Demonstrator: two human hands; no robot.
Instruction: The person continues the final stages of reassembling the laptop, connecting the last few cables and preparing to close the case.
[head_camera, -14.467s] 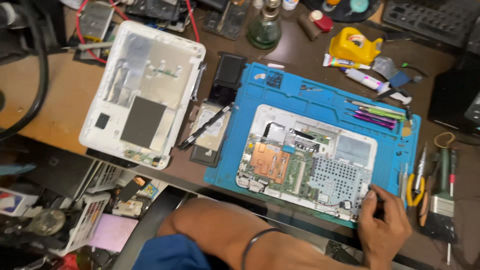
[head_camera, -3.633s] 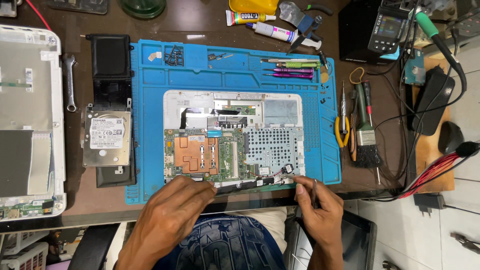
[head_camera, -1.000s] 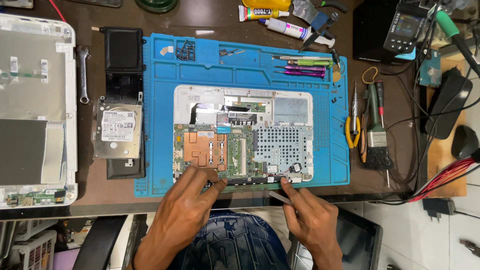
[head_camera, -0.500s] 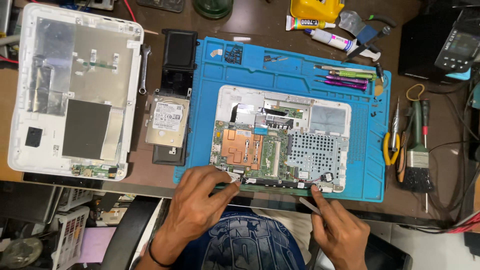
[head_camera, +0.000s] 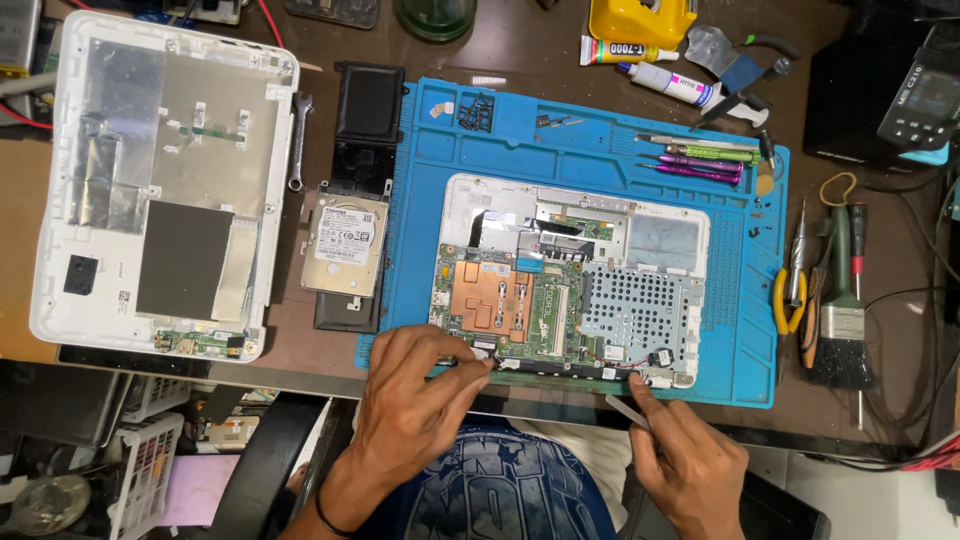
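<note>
A white back cover (head_camera: 160, 190) lies inside-up at the left of the desk (head_camera: 560, 65), with a wrench (head_camera: 297, 140) and a hard drive (head_camera: 345, 243) just beside it. On the blue mat (head_camera: 600, 150) sits the opened laptop (head_camera: 570, 290). The left hand (head_camera: 420, 400) rests at its near left edge, fingers (head_camera: 470, 365) pinching something small on the board; what it is cannot be told. The right hand (head_camera: 685, 460), at the near right corner, grasps a thin pry tool (head_camera: 628, 412). Pliers (head_camera: 785, 295) and a brush (head_camera: 842, 320) lie at the right.
</note>
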